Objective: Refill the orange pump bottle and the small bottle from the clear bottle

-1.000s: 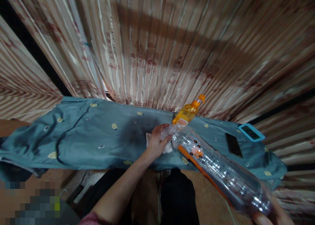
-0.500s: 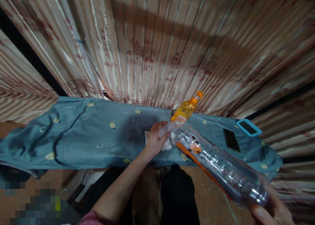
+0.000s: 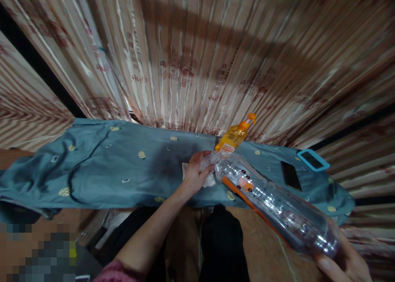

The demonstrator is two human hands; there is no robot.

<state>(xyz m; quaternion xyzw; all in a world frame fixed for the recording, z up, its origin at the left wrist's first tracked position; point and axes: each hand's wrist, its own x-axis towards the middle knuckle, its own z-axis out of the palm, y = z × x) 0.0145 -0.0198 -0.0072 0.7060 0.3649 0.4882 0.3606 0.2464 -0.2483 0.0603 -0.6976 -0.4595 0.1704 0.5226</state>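
Observation:
My left hand [image 3: 197, 172] is closed around a small clear plastic piece [image 3: 207, 160], perhaps a cup or a bottle's neck; its exact shape is hard to make out. Under that hand a white tissue [image 3: 210, 181] lies on the cloth. My right hand [image 3: 345, 257], partly cut off at the lower right, grips the near end of a large clear plastic bottle [image 3: 274, 204] with orange and black print and an orange strip along its side. The bottle lies slanted, its far end close to my left fingers. Just behind it stands a yellow pump bottle [image 3: 233, 137] with an orange top.
A teal cloth [image 3: 101, 167] with pineapple prints covers the narrow table. On its right lie a black phone [image 3: 290, 176] and a blue-framed device [image 3: 313, 160]. Striped curtains [image 3: 191, 60] hang behind, and my legs [image 3: 224, 245] are below the front edge.
Both hands keep their holds, and the large bottle stays at nearly the same slant. The whole view has shifted only slightly.

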